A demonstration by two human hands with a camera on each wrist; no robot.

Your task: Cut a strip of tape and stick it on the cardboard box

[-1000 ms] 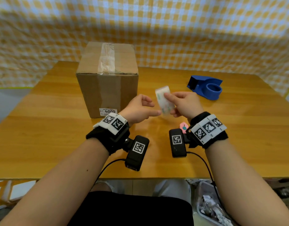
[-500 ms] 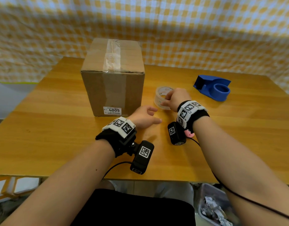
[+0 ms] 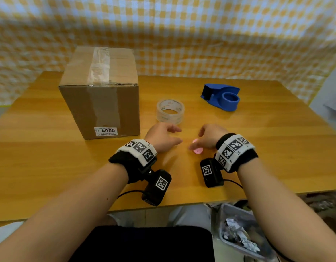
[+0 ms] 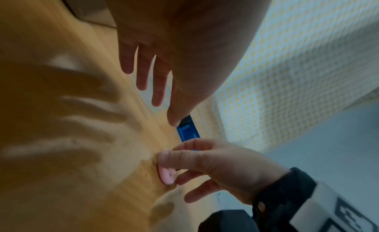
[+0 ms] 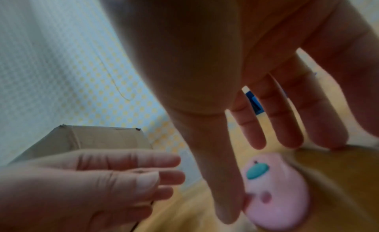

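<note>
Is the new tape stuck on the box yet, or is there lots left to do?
Not yet. The tape roll lies flat on the table, with no cut strip in view. The cardboard box carries tape on top, but neither hand is near it. The right hand touches a small pink thing; the left hand is empty. Pulling, cutting and sticking remain.

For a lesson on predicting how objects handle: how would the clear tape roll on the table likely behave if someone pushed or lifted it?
The tape roll lies flat on its side on the table, so a push would probably slide it, not roll it. It is a hollow ring, so likely light and easy to lift. Its glossy surface may be somewhat slippery.
</note>
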